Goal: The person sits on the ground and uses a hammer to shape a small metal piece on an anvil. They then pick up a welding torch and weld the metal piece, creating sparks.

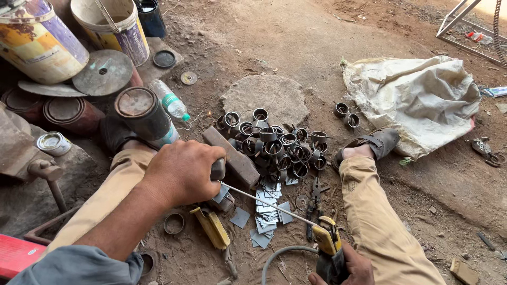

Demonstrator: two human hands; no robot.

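Observation:
My left hand is closed around a short metal tube piece that rests against a rusty metal block on the dirt ground. My right hand, at the bottom edge, grips a yellow and black electrode holder. Its thin welding rod runs up and left to the piece under my left hand. Just beyond lies a heap of several short metal rings, and a pile of small square metal plates lies between my legs.
Paint buckets, rusty cans and a plastic bottle stand at the left. A flat stone and a white sack lie ahead. Pliers, a yellow-handled tool and a grey cable lie near my sandalled foot.

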